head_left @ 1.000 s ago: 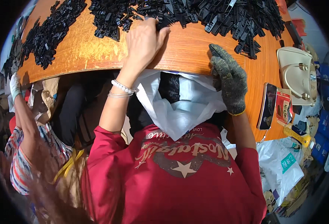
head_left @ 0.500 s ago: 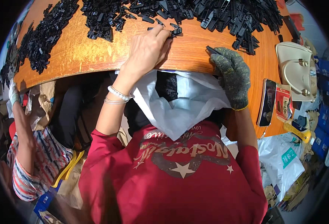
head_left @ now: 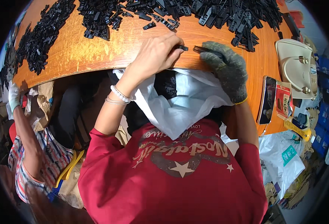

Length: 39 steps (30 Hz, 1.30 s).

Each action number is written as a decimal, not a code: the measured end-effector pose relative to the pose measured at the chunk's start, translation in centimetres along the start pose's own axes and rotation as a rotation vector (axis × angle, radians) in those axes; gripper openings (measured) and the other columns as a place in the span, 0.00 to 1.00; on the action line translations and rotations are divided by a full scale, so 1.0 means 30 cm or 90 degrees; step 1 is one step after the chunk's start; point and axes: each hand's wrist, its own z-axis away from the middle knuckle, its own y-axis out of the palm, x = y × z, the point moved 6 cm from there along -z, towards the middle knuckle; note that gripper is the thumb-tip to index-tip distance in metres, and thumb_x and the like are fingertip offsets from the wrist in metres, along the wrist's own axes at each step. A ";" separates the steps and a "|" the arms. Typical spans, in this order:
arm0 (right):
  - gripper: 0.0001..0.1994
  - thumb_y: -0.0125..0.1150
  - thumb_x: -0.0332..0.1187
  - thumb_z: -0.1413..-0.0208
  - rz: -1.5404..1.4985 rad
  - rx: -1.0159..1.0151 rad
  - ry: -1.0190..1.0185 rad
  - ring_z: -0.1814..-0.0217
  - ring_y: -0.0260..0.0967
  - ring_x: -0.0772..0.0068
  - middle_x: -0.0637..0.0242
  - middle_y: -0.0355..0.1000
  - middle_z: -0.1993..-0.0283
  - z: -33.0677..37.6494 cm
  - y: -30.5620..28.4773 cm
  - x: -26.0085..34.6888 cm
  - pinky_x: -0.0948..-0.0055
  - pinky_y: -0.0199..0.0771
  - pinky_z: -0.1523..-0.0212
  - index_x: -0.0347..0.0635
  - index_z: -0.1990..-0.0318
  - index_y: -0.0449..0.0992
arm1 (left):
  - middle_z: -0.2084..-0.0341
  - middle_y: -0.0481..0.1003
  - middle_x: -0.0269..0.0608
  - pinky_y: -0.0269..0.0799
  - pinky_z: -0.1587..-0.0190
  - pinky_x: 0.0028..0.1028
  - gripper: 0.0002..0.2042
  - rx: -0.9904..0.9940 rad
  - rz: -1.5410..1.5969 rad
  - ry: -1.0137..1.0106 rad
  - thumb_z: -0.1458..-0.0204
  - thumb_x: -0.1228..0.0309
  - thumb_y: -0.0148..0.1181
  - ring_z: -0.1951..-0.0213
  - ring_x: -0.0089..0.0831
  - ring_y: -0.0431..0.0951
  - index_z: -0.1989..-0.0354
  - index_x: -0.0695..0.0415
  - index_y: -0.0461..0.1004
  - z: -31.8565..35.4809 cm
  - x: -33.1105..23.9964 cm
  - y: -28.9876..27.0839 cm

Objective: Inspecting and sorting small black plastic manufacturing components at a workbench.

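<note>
My bare left hand (head_left: 155, 56), with bracelets at the wrist, rests at the near edge of the orange wooden table (head_left: 82, 50). Its fingertips pinch a small black plastic part (head_left: 182, 47). My right hand (head_left: 224, 67), in a grey knit glove, is just to its right, with another black plastic part (head_left: 201, 49) sticking out from its fingertips. The two hands almost meet. Below them an open white plastic bag (head_left: 183, 104) hangs against the table edge with black parts inside.
Heaps of black plastic parts (head_left: 216, 13) cover the far side of the table, with more on the left (head_left: 37, 41). A cream handbag (head_left: 297, 67), a phone (head_left: 268, 99) and a red packet (head_left: 284, 100) lie at the right. Another person's gloved hand (head_left: 13, 97) reaches up at the left.
My left hand has drawn back from the heap to the table edge, bringing a few parts along. My gloved right hand has shifted left and up to meet it.
</note>
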 end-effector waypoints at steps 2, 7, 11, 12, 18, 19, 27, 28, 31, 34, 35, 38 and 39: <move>0.11 0.60 0.30 0.50 -0.035 0.034 0.006 0.54 0.75 0.65 0.62 0.76 0.53 -0.012 0.011 -0.002 0.70 0.74 0.55 0.47 0.58 0.81 | 0.73 0.74 0.44 0.71 0.69 0.33 0.08 0.017 0.025 -0.035 0.50 0.71 0.62 0.72 0.40 0.77 0.64 0.60 0.75 -0.005 0.011 0.008; 0.15 0.62 0.40 0.50 0.151 0.118 -0.170 0.53 0.73 0.62 0.67 0.74 0.50 -0.050 0.041 0.012 0.65 0.73 0.57 0.50 0.55 0.78 | 0.71 0.74 0.48 0.70 0.68 0.39 0.08 0.002 0.070 -0.025 0.52 0.71 0.61 0.69 0.47 0.76 0.66 0.61 0.73 -0.006 0.014 0.014; 0.08 0.61 0.34 0.50 0.135 0.164 -0.102 0.56 0.75 0.61 0.65 0.76 0.52 -0.118 0.021 0.049 0.67 0.74 0.58 0.49 0.62 0.81 | 0.71 0.74 0.47 0.70 0.68 0.40 0.08 0.001 0.070 -0.030 0.52 0.71 0.61 0.69 0.48 0.76 0.67 0.62 0.73 -0.004 0.013 0.010; 0.08 0.61 0.36 0.49 0.135 0.173 -0.070 0.59 0.74 0.59 0.65 0.76 0.56 -0.142 0.020 0.055 0.66 0.73 0.61 0.48 0.63 0.80 | 0.72 0.73 0.47 0.69 0.69 0.40 0.08 -0.001 0.069 -0.026 0.52 0.71 0.61 0.69 0.48 0.75 0.67 0.62 0.73 -0.003 0.014 0.012; 0.11 0.58 0.41 0.46 0.045 0.169 -0.182 0.70 0.67 0.56 0.63 0.66 0.71 -0.193 0.045 0.103 0.62 0.65 0.71 0.46 0.63 0.72 | 0.74 0.72 0.47 0.68 0.70 0.41 0.07 -0.031 0.091 0.009 0.55 0.74 0.61 0.71 0.49 0.74 0.69 0.61 0.71 -0.002 0.005 0.012; 0.14 0.62 0.44 0.49 0.053 0.200 -0.167 0.69 0.68 0.56 0.62 0.68 0.71 -0.208 0.044 0.117 0.62 0.66 0.70 0.45 0.65 0.73 | 0.74 0.72 0.47 0.68 0.70 0.41 0.07 -0.042 0.097 0.010 0.56 0.75 0.61 0.71 0.49 0.74 0.69 0.62 0.70 0.006 0.006 0.014; 0.23 0.63 0.58 0.56 0.159 0.377 -0.099 0.74 0.73 0.57 0.60 0.72 0.77 -0.266 0.084 0.115 0.64 0.71 0.76 0.44 0.73 0.77 | 0.75 0.68 0.50 0.63 0.72 0.43 0.10 -0.043 0.189 -0.008 0.58 0.75 0.61 0.73 0.53 0.70 0.69 0.63 0.67 0.011 0.015 0.015; 0.23 0.63 0.58 0.56 0.159 0.376 -0.099 0.74 0.73 0.57 0.60 0.72 0.77 -0.266 0.087 0.122 0.64 0.71 0.76 0.44 0.73 0.77 | 0.75 0.68 0.50 0.63 0.72 0.43 0.10 -0.042 0.188 -0.007 0.58 0.75 0.61 0.73 0.53 0.70 0.69 0.63 0.67 0.013 0.016 0.014; 0.23 0.63 0.58 0.56 0.224 0.373 -0.068 0.74 0.74 0.57 0.59 0.72 0.77 -0.264 0.092 0.118 0.63 0.72 0.76 0.44 0.73 0.77 | 0.75 0.68 0.50 0.63 0.72 0.44 0.09 -0.046 0.179 -0.021 0.58 0.75 0.60 0.73 0.54 0.70 0.70 0.63 0.68 0.015 0.012 0.011; 0.24 0.64 0.58 0.57 0.260 0.353 -0.095 0.73 0.74 0.57 0.60 0.72 0.77 -0.270 0.091 0.125 0.62 0.73 0.76 0.44 0.74 0.76 | 0.75 0.69 0.50 0.64 0.71 0.44 0.08 -0.053 0.185 -0.020 0.57 0.75 0.60 0.72 0.54 0.71 0.72 0.63 0.67 0.010 0.011 0.010; 0.24 0.64 0.58 0.57 0.260 0.351 -0.097 0.73 0.74 0.57 0.60 0.72 0.77 -0.262 0.095 0.123 0.62 0.73 0.76 0.44 0.74 0.76 | 0.76 0.69 0.50 0.64 0.71 0.45 0.08 -0.053 0.152 -0.019 0.57 0.75 0.60 0.72 0.54 0.71 0.73 0.63 0.67 0.012 0.014 0.016; 0.23 0.64 0.57 0.57 0.293 0.269 -0.167 0.75 0.73 0.57 0.61 0.72 0.77 -0.252 0.090 0.130 0.62 0.72 0.77 0.43 0.76 0.74 | 0.77 0.70 0.49 0.65 0.72 0.41 0.08 -0.059 0.107 -0.013 0.59 0.76 0.61 0.73 0.52 0.72 0.73 0.63 0.68 0.010 0.010 0.017; 0.23 0.64 0.57 0.57 0.295 0.268 -0.166 0.75 0.73 0.57 0.61 0.72 0.77 -0.251 0.086 0.133 0.62 0.72 0.77 0.43 0.76 0.74 | 0.78 0.69 0.48 0.66 0.72 0.38 0.08 -0.064 0.097 -0.012 0.60 0.78 0.62 0.74 0.50 0.72 0.72 0.64 0.69 0.008 0.008 0.017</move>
